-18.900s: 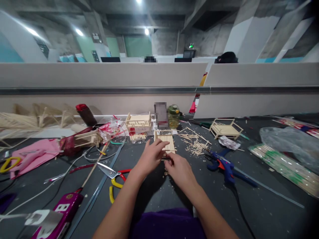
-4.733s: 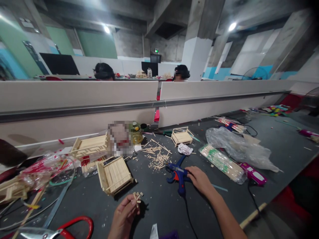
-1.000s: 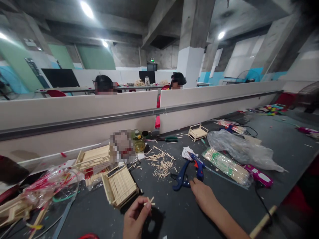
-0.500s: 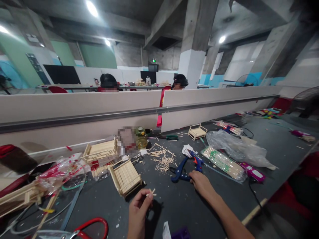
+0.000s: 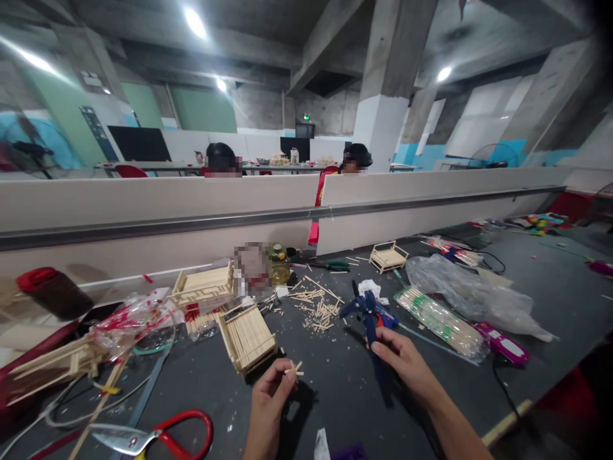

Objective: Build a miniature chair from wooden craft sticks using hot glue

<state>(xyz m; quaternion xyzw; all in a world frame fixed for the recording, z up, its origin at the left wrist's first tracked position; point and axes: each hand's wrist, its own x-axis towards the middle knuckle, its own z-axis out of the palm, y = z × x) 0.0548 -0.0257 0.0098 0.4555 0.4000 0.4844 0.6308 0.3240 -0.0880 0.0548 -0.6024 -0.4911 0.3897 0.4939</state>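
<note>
My left hand (image 5: 271,396) is closed, pinching a few short wooden sticks (image 5: 295,368) that cross between thumb and forefinger. My right hand (image 5: 395,354) grips a dark blue hand cutter (image 5: 368,319), raised above the table with its head tilted away from me. Just beyond it lies a blue glue gun (image 5: 387,317) with orange parts, partly hidden by the cutter and fingers. A small stick-built piece of furniture (image 5: 248,338) stands left of centre, near my left hand. Cut stick pieces (image 5: 323,313) are heaped between the hands, farther back.
Red-handled scissors (image 5: 158,434) lie at the front left. A bag of sticks (image 5: 435,319), clear plastic (image 5: 474,294) and a purple device (image 5: 502,343) are on the right. More stick models (image 5: 387,257) stand toward the white partition (image 5: 412,217). Two people sit beyond it.
My right hand has lifted the dark blue cutter off the table and turned it upright. The left hand keeps its sticks, turned slightly. The view has swung a little left.
</note>
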